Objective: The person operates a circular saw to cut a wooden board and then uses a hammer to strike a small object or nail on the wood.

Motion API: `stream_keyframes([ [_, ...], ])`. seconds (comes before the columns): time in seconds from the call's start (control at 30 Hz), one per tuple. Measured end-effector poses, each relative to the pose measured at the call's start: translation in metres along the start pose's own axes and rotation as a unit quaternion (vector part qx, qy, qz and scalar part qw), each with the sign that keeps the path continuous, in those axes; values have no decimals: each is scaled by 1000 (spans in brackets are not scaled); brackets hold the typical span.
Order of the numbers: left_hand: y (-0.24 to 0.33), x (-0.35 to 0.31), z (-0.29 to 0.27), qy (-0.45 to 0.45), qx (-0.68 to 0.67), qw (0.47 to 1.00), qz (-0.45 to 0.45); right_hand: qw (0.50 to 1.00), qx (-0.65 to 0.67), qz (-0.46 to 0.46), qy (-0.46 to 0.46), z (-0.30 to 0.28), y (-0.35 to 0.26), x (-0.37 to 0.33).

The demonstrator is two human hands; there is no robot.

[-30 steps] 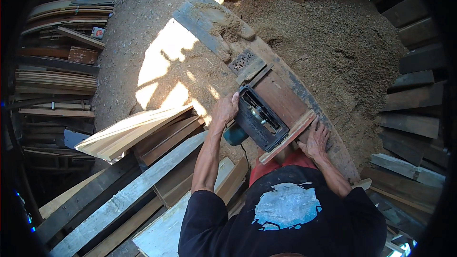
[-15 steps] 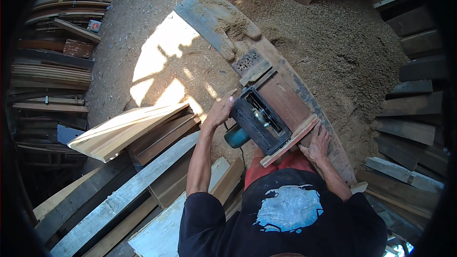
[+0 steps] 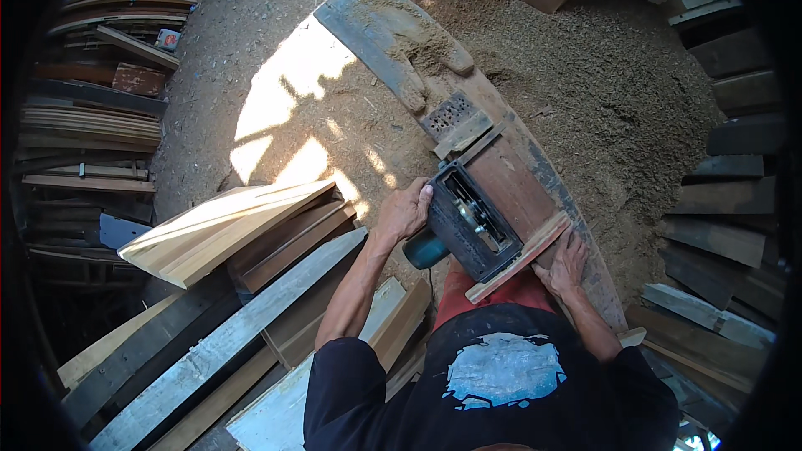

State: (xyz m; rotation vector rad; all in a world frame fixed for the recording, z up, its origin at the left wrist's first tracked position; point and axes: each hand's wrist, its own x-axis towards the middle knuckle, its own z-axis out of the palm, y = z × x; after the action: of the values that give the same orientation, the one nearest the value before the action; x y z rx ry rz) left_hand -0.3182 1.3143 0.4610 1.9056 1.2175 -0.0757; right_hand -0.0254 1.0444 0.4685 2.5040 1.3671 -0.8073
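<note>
Base up on my lap side of a long plank bench [image 3: 368,12] sits what looks like a circular saw [image 3: 468,263], with a black slotted base plate and a teal motor housing. Metal parts show inside its slot; I cannot make out a blade. A reddish-brown board [image 3: 510,175] adjoins the plate, and a narrow wooden strip [image 3: 518,260] crosses their near ends. My left hand [image 3: 405,210] grips the plate's left edge, thumb on top. My right hand [image 3: 566,266] is closed around the strip's right end, its fingertips partly hidden.
On the bench beyond the saw lie a perforated block [image 3: 449,113] and a small wood piece [image 3: 464,135]. Sawdust [image 3: 618,108] heaps on the right. Stacked planks [image 3: 242,217] stand close on my left, and more timber [image 3: 727,242] leans along the right.
The saw, board and strip have shifted slightly right and toward me, together with both hands. My left forefinger, stretched out before, is now folded in by the plate.
</note>
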Motion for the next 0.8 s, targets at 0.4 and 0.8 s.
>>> stream_keyframes([
  [0.4,4,5,-3,40,-12,998,-49,1000,18,-12,-3,3,-5,-2],
  [0.8,0,15,-14,42,-17,999,-27,999,40,11,21,2,-20,5],
])
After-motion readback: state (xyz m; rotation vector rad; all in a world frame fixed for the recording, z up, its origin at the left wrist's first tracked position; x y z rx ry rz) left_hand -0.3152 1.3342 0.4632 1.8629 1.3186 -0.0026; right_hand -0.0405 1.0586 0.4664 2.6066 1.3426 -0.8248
